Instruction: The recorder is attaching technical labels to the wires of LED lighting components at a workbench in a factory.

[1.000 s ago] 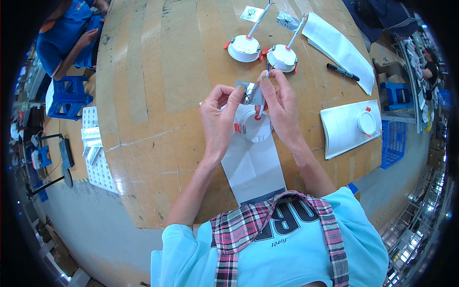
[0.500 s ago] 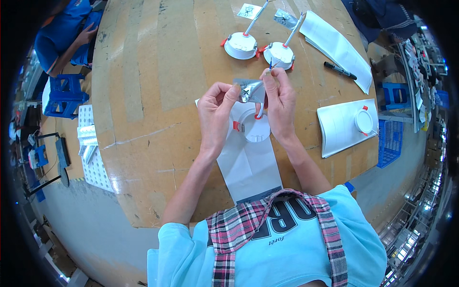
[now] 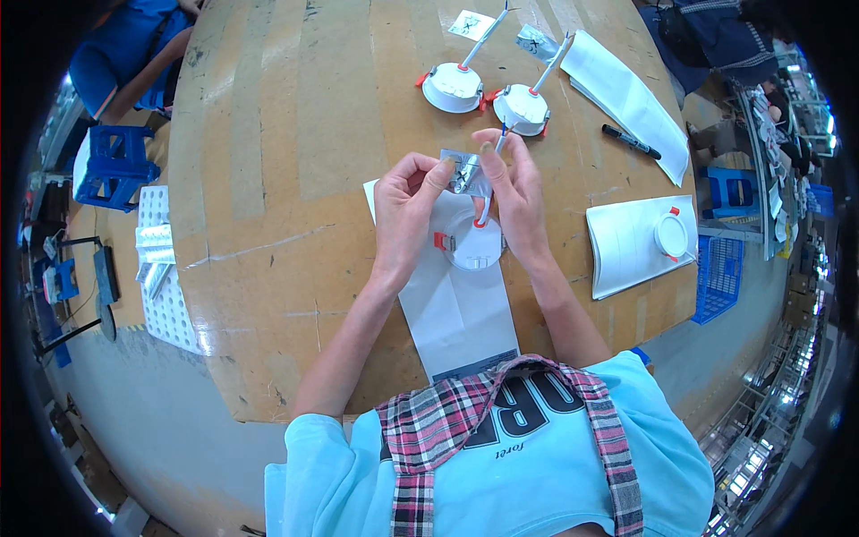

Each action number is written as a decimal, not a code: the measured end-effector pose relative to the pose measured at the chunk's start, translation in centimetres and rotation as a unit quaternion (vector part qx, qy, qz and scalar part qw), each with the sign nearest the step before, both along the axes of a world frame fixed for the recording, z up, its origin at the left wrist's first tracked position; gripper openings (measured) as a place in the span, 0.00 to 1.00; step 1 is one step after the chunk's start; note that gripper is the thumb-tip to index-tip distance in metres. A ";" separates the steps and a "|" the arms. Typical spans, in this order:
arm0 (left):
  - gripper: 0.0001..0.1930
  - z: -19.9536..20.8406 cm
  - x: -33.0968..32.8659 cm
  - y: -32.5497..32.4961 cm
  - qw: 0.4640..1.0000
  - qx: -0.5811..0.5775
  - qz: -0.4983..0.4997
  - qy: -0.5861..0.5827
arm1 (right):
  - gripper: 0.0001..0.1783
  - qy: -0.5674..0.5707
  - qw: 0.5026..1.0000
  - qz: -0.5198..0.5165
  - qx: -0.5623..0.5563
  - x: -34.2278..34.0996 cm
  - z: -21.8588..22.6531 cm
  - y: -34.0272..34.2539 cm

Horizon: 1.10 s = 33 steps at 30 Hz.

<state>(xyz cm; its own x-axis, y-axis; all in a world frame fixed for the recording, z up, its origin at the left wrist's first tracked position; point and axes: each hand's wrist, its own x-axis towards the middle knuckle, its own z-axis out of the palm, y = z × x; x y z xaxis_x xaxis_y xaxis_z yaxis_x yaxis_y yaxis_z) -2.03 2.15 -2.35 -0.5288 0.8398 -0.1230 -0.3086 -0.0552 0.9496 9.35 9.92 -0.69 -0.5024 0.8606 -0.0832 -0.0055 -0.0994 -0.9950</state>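
A round white downlight (image 3: 474,245) with red-tipped spring clips lies back up on a white paper sheet (image 3: 463,313). Its white cable (image 3: 486,211) rises between my hands and ends in thin bare-tipped wires. My left hand (image 3: 407,201) pinches the left edge of a small silver label (image 3: 466,173) with printed marks. At the label's right edge, against the cable, my right hand (image 3: 516,190) presses its thumb, the fingers behind partly hidden. Farther off stand two more downlights, one on the left (image 3: 453,88) and one on the right (image 3: 521,109), each with a label on its upright cable.
A black marker (image 3: 632,141) lies by long folded white paper (image 3: 626,98). At right, a small round white light (image 3: 671,234) rests on a paper stack (image 3: 617,255). A blue stool (image 3: 116,166) and a person's arm (image 3: 148,76) are at far left; a blue crate (image 3: 718,277) stands at right.
My right thumb has moved down from the cable's wire end onto the label's right edge, and the index finger has lifted. The label lies flatter. The whole view has shifted slightly.
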 end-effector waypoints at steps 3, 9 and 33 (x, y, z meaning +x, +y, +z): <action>0.09 0.1 0.0 -0.2 1.000 0.002 -0.012 0.003 | 0.14 -0.013 1.000 0.024 0.007 0.3 0.4 0.2; 0.10 0.6 -0.1 -0.2 1.000 0.006 -0.014 -0.012 | 0.15 -0.003 0.999 0.022 0.043 0.2 0.9 -0.2; 0.14 0.7 -1.5 0.0 0.996 -0.045 -0.064 -0.048 | 0.12 -0.001 0.999 0.032 -0.003 0.6 0.0 0.6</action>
